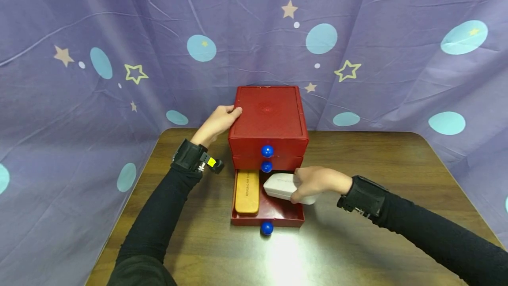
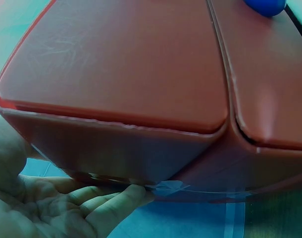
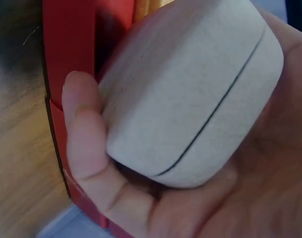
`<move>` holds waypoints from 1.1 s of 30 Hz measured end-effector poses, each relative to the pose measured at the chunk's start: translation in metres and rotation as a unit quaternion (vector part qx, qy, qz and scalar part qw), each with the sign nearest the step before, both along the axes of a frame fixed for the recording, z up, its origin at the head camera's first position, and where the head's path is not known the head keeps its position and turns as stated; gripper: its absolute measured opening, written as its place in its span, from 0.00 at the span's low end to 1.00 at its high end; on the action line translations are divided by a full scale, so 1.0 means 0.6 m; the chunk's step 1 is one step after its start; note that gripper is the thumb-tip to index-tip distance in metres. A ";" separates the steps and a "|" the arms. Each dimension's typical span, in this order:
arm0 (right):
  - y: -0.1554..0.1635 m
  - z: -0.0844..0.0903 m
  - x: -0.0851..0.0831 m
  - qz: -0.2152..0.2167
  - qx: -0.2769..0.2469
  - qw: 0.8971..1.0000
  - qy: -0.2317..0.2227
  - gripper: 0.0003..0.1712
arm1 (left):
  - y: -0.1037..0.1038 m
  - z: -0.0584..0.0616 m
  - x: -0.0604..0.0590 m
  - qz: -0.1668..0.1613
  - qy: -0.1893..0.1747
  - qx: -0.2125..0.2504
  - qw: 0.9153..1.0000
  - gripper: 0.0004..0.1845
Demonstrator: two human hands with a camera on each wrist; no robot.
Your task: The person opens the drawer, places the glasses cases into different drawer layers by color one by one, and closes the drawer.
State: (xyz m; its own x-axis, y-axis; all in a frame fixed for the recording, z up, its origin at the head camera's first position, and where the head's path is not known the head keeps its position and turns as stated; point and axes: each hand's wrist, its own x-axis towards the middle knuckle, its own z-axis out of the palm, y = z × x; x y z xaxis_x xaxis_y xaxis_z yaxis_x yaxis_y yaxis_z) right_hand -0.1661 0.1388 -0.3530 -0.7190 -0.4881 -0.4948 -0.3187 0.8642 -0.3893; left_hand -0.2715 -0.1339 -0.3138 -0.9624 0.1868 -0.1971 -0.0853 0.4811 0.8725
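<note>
At the centre of the head view a red drawer chest (image 1: pixel 268 120) stands on a dark wooden table (image 1: pixel 357 237); its bottom drawer (image 1: pixel 267 218) is pulled out toward the lower edge of the frame, while the two drawers above it sit closed, each with a blue knob (image 1: pixel 267 151) on its front; the right hand (image 1: pixel 317 182), coming in from the lower right, grips a white oblong case (image 1: pixel 281 186) with thumb below and fingers curled over it, holding it above the right half of the open drawer, tilted and jutting past the drawer's right wall; the right wrist view shows the same case (image 3: pixel 190 94) close up, its dark seam line running round it, the thumb (image 3: pixel 84 134) pressed along its side beside the red drawer wall (image 3: pixel 67 74); a tan oblong case (image 1: pixel 247 192) lies flat in the left half of the drawer; the left hand (image 1: pixel 218 122) rests against the chest's upper left corner, thumb on the top edge; in the left wrist view its fingers (image 2: pixel 91 206) lie nearly straight under the chest's side (image 2: pixel 126 148), flat against it; a purple curtain (image 1: pixel 119 34) with stars and pale blue dots fills the upper frame.
</note>
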 end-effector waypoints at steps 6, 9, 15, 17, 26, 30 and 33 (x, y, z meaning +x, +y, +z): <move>-0.023 0.001 0.006 -0.010 0.072 0.997 0.035 0.26 | 0.003 0.001 0.000 0.001 0.000 -0.011 1.000 0.30; -0.032 0.000 0.006 -0.017 0.092 0.995 0.038 0.30 | 0.004 0.002 -0.001 0.000 -0.002 -0.013 1.000 0.30; -0.045 0.004 0.013 -0.012 0.142 0.989 0.046 0.45 | 0.001 0.002 -0.002 0.001 -0.008 -0.019 1.000 0.31; -0.048 0.004 0.017 -0.006 0.156 0.986 0.054 0.47 | 0.000 0.000 -0.002 0.001 -0.009 -0.019 1.000 0.31; -0.058 0.006 0.027 -0.016 0.144 0.987 0.075 0.28 | -0.002 -0.003 -0.002 0.004 0.001 -0.018 1.000 0.31; -0.063 0.001 0.030 -0.029 0.130 0.989 0.070 0.24 | -0.001 -0.002 -0.002 0.004 0.004 -0.018 1.000 0.31; -0.067 -0.004 0.029 -0.030 0.130 0.988 0.073 0.24 | 0.000 -0.002 -0.002 0.001 0.004 -0.015 1.000 0.31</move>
